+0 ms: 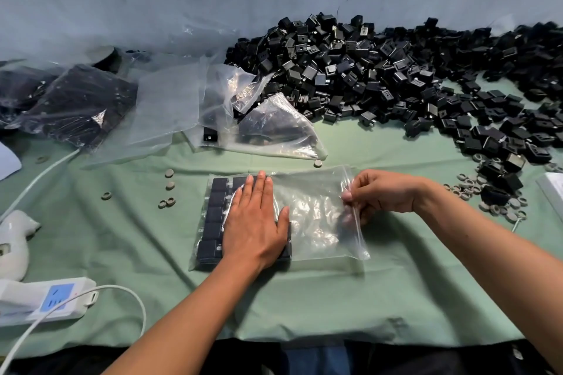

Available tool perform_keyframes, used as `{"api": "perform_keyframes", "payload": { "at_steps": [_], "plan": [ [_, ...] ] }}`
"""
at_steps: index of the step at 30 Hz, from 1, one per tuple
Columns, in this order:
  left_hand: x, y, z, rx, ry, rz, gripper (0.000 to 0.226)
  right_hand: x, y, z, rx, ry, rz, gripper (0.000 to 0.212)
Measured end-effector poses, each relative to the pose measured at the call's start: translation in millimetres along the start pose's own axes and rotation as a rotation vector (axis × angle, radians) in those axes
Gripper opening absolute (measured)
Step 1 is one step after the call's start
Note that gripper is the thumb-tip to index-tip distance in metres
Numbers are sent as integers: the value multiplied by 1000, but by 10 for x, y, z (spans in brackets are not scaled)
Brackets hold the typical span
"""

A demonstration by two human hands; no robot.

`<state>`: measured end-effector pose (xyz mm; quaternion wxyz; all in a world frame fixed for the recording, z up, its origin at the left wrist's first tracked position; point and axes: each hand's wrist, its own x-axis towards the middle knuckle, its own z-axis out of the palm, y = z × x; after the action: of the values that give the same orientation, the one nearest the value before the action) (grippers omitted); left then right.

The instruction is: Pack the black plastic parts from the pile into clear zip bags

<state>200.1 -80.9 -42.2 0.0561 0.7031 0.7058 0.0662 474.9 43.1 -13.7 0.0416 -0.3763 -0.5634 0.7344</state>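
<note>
Pressing flat: left hand (256,222) on zip bag (316,216) (half-filled) | right hand (384,192) grip pinching its seal

— What lies where on the table (304,307)?
— Zip bag (316,216) directly before me, parts (214,216) in its left half under my left hand (254,222); my right hand (380,192) at its right edge.
— Behind?
— Pile (396,76) behind right, filled bags (76,100) behind left, power strip (45,301) near left.
</note>
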Motion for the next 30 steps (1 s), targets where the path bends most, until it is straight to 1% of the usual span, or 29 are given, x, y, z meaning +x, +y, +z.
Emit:
{"api": "perform_keyframes", "payload": {
  "at_steps": [1, 2, 5, 7, 8, 9, 10, 12, 13, 14, 15, 17, 19, 22, 25, 28, 29, 30],
  "plan": [
    [0, -1, 6, 4, -2, 2, 82, -10, -11, 0, -42, 20, 12, 25],
    [0, -3, 12, 9, -3, 4, 82, -16, -24, -8, -90, 26, 37, 25],
    [12, -10, 29, 16, 1, 7, 83, -26, -117, -37, -260, 15, 133, 33],
    [-1, -27, 39, 18, 6, 5, 84, 1, -230, -98, -364, 100, 193, 37],
    [5, -28, 46, 19, 9, 4, 84, 33, -296, -169, -420, 205, 198, 41],
    [4, -33, 55, 21, 14, 3, 84, 92, -356, -259, -470, 358, 178, 43],
    [15, -29, 61, 19, 22, 4, 84, 170, -413, -380, -517, 552, 142, 44],
    [11, -31, 65, 20, 36, 5, 83, 361, -501, -562, -696, 966, 64, 33],
    [16, -25, 63, 24, 41, 8, 83, 453, -526, -640, -841, 1100, 66, 27],
    [8, -24, 64, 26, 44, 9, 83, 534, -528, -697, -964, 1138, 91, 25],
    [7, -24, 58, 26, 47, 8, 83, 607, -520, -752, -1051, 1100, 129, 32],
    [4, -19, 47, 29, 53, 5, 83, 701, -473, -841, -1136, 1002, 183, 49],
    [13, -14, 47, 30, 57, 7, 82, 745, -440, -915, -1139, 1015, 184, 60],
    [9, -10, 47, 21, 64, 5, 79, 803, -431, -959, -1097, 1081, 164, 64],
    [11, -22, 44, 16, 61, 8, 77, 825, -453, -973, -1091, 1057, 150, 53],
    [10, -14, 34, 10, 67, 4, 76, 745, -443, -923, -1100, 1038, 39, 25],
    [14, -11, 30, 10, 65, 6, 76, 688, -430, -887, -1094, 1026, 20, 18],
    [10, -8, 28, 8, 64, 7, 76, 624, -407, -837, -1084, 1011, 10, 17]
  ]
}}
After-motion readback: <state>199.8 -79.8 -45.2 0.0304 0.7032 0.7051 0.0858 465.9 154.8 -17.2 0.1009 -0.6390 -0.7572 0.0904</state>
